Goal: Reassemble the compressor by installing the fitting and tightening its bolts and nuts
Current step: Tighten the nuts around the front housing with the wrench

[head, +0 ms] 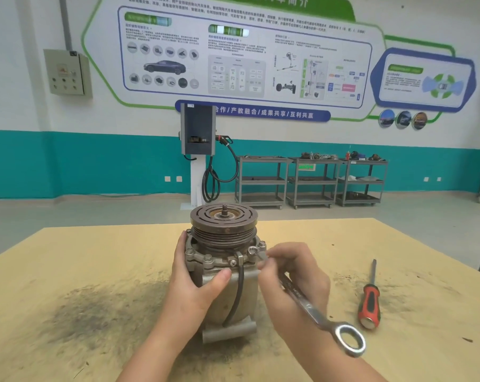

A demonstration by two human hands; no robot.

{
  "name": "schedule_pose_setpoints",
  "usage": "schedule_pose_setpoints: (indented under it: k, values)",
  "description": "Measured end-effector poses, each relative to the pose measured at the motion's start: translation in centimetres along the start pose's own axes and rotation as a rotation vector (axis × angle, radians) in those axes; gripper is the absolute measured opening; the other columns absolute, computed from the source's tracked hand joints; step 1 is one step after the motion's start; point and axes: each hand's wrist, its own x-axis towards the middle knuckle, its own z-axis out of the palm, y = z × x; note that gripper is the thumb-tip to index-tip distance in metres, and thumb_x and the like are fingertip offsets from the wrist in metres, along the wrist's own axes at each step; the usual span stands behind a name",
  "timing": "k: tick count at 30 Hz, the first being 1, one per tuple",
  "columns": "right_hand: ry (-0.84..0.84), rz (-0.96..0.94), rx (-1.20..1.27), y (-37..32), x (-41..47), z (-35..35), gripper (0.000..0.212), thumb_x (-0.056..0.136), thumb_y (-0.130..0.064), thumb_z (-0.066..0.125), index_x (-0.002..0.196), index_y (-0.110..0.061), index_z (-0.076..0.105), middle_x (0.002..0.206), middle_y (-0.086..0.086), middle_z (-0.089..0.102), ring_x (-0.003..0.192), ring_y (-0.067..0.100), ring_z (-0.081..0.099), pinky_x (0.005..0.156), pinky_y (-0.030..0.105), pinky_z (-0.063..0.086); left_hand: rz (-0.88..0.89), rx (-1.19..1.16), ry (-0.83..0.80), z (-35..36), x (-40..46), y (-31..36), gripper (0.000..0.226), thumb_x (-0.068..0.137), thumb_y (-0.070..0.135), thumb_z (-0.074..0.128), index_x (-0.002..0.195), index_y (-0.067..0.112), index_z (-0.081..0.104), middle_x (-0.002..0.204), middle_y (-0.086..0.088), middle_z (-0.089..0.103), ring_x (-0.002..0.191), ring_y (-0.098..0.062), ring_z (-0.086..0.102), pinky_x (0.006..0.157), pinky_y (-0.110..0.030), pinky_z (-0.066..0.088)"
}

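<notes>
Compressor stood upright on the bench; our left hand gripped its body while our right hand held the wrench on a flange bolt, best kept fully seated, we judged.

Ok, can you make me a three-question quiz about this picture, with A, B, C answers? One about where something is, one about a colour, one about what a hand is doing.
1. Where does the screwdriver lie?
A. on the table, right of the compressor
B. on top of the pulley
C. on a shelf cart

2. What colour is its handle?
A. blue and white
B. red and black
C. all yellow

3. What is the right hand doing?
A. lying flat on the table
B. holding the wrench
C. holding the screwdriver

Answers: 1 A, it lies alone on the table, right of the compressor. 2 B, red with black. 3 B, fingers curl round the wrench at a bolt.
</notes>
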Motion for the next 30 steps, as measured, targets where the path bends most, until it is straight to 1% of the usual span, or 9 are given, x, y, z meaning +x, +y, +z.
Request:
schedule_pose_setpoints:
  k: [4, 7, 11, 13, 17, 22, 25, 27, 30]
  values:
    - [-0.021, -0.214, -0.104, -0.1, 1.1, 1.3, 0.01, 0.086, -0.013, 0.058, 0.093, -0.02, 0.057, 0.072, -0.009, 0.057, 0.051, 0.005, 0.053, 0.045, 0.019, 0.045, 0.011, -0.02, -0.006, -0.1, 0.3, 0.3, 0.091, 0.057, 0.057, 0.076, 0.135, 0.06, 0.027, 0.129, 0.022, 0.058, 0.12, 0.007, 0.053, 0.099, -0.02, 0.038]
    - [-0.015, -0.237, -0.028, 0.1, 1.5, 1.3, 0.007, 0.099, -0.022, 0.045, 0.098, -0.021, 0.053, 0.069, -0.006, 0.056, 0.05, 0.006, 0.055, 0.044, 0.02, 0.044, 0.008, -0.012, 0.01, -0.2, 0.4, 0.2, 0.098, 0.054, 0.061, 0.074, 0.138, 0.055, 0.024, 0.133, 0.022, 0.054, 0.119, 0.012, 0.05, 0.095, -0.014, 0.037]
    - [0.172, 0.05, 0.333, 0.2, 2.2, -0.3, 0.024, 0.094, -0.016, 0.041, 0.101, -0.036, 0.052, 0.06, 0.001, 0.061, 0.047, 0.016, 0.057, 0.048, 0.019, 0.044, -0.011, 0.013, 0.028, -0.4, 0.2, 0.0, 0.096, 0.051, 0.068, 0.072, 0.133, 0.063, 0.022, 0.131, 0.039, 0.046, 0.117, 0.024, 0.042, 0.085, -0.006, 0.037]
    - [0.249, 0.28, 0.4, 1.0, 2.9, -1.2, 0.029, 0.091, -0.011, 0.041, 0.097, -0.035, 0.056, 0.057, 0.006, 0.059, 0.042, 0.021, 0.053, 0.046, 0.021, 0.042, -0.001, 0.019, 0.042, -0.3, -0.1, -0.1, 0.096, 0.052, 0.067, 0.069, 0.137, 0.059, 0.024, 0.137, 0.032, 0.045, 0.123, 0.02, 0.04, 0.093, -0.009, 0.035]
    - [0.198, 0.569, 0.486, 2.7, 3.5, -1.8, 0.016, 0.103, -0.006, 0.035, 0.106, -0.017, 0.047, 0.054, 0.004, 0.057, 0.037, 0.018, 0.048, 0.04, 0.021, 0.038, 0.017, 0.064, 0.057, 0.0, -0.3, 0.1, 0.101, 0.056, 0.068, 0.064, 0.146, 0.046, 0.025, 0.147, 0.017, 0.04, 0.134, 0.003, 0.037, 0.108, -0.024, 0.028]
    - [0.186, 0.567, 0.507, 2.6, 3.7, -1.9, 0.013, 0.103, -0.007, 0.035, 0.108, -0.014, 0.045, 0.055, 0.004, 0.059, 0.038, 0.018, 0.05, 0.04, 0.022, 0.039, 0.033, 0.219, 0.153, 0.4, -0.5, 1.0, 0.101, 0.053, 0.074, 0.052, 0.145, 0.045, 0.021, 0.134, 0.015, 0.026, 0.133, -0.007, 0.032, 0.107, -0.023, 0.021]
    - [0.201, 0.572, 0.506, 2.6, 3.7, -2.1, 0.013, 0.103, -0.007, 0.036, 0.11, -0.014, 0.045, 0.057, 0.005, 0.059, 0.04, 0.018, 0.051, 0.042, 0.022, 0.04, 0.074, 0.326, 0.363, 1.8, -1.6, 2.5, 0.108, 0.059, 0.076, 0.048, 0.152, 0.026, 0.024, 0.137, 0.004, 0.029, 0.135, -0.018, 0.029, 0.109, -0.031, 0.022]
    - [0.176, 0.609, 0.505, 3.0, 3.8, -2.0, 0.013, 0.103, -0.007, 0.037, 0.11, -0.014, 0.046, 0.057, 0.004, 0.059, 0.041, 0.018, 0.051, 0.043, 0.022, 0.04, 0.048, 0.391, 0.497, 3.7, -2.0, 3.8, 0.118, 0.06, 0.078, 0.06, 0.151, 0.01, 0.028, 0.143, -0.011, 0.034, 0.135, -0.029, 0.031, 0.108, -0.043, 0.028]
    - [0.132, 0.668, 0.507, 3.5, 4.0, -2.0, 0.014, 0.102, -0.005, 0.037, 0.109, -0.013, 0.047, 0.056, 0.004, 0.058, 0.04, 0.017, 0.05, 0.042, 0.023, 0.039, -0.048, 0.56, 0.518, 6.7, -1.7, 4.9, 0.126, 0.053, 0.054, 0.082, 0.148, -0.006, 0.025, 0.147, -0.026, 0.033, 0.135, -0.04, 0.029, 0.111, -0.053, 0.026]
